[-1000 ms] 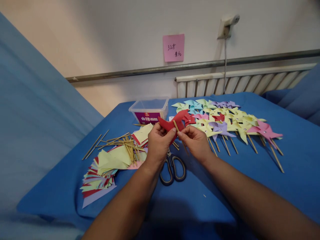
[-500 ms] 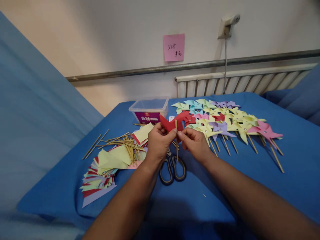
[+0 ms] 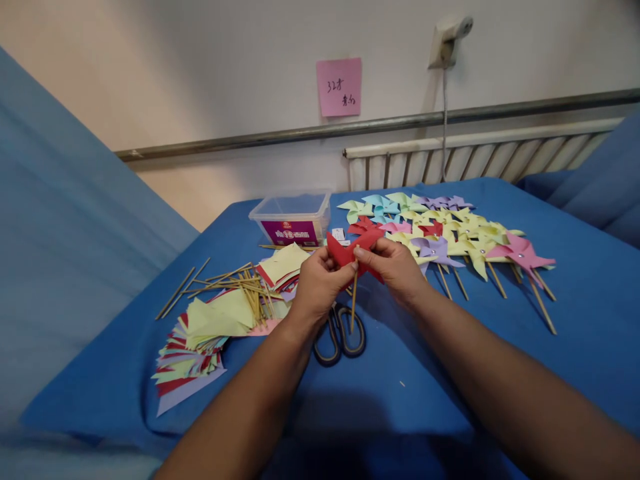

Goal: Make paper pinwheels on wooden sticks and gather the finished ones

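A red paper pinwheel, black-handled scissors, and a pink note over blue cloth.

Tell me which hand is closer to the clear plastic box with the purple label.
Left. The left hand is just in front of the plastic box, slightly to its right; the right hand is farther off to the right, both holding the red pinwheel.

On the wall ahead of me hangs a pink sticky note with handwriting in dark pen: the top line looks like "32" followed by a character I cannot make out, and a second line below it is too small to read. The clear plastic box on the blue cloth carries a purple label with pale characters and a small red logo above them (too blurred to read).
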Demonstrator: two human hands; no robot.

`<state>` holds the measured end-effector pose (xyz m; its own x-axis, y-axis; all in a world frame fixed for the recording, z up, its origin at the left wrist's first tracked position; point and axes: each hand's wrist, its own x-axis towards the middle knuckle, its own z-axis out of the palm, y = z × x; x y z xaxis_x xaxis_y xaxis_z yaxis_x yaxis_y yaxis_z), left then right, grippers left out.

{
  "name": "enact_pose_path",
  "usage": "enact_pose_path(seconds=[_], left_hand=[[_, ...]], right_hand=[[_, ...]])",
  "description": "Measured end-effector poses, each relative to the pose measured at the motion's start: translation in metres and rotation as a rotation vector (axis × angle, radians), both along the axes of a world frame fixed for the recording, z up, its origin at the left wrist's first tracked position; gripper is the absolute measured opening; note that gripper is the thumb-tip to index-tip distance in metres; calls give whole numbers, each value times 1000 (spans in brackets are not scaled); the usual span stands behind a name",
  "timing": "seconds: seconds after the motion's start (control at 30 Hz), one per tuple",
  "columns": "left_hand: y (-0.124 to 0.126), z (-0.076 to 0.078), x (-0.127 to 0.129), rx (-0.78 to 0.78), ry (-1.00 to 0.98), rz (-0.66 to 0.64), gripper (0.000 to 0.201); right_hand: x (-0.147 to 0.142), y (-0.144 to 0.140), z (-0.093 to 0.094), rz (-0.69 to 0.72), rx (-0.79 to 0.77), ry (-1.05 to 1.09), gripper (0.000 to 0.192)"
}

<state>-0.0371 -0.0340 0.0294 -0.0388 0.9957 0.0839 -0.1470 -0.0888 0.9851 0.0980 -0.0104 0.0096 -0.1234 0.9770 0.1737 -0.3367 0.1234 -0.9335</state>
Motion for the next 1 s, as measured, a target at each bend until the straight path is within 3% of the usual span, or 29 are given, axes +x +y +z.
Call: enact_pose_path(seconds=[0.7,1.0], left_hand=[[-1,1,2,-32,12,46,39],[-1,-2,1,-54,28,44,39]], right_hand=[[-2,-3,0,-22,-60,76,26],[1,-1,-2,-5,-49,-6,30]])
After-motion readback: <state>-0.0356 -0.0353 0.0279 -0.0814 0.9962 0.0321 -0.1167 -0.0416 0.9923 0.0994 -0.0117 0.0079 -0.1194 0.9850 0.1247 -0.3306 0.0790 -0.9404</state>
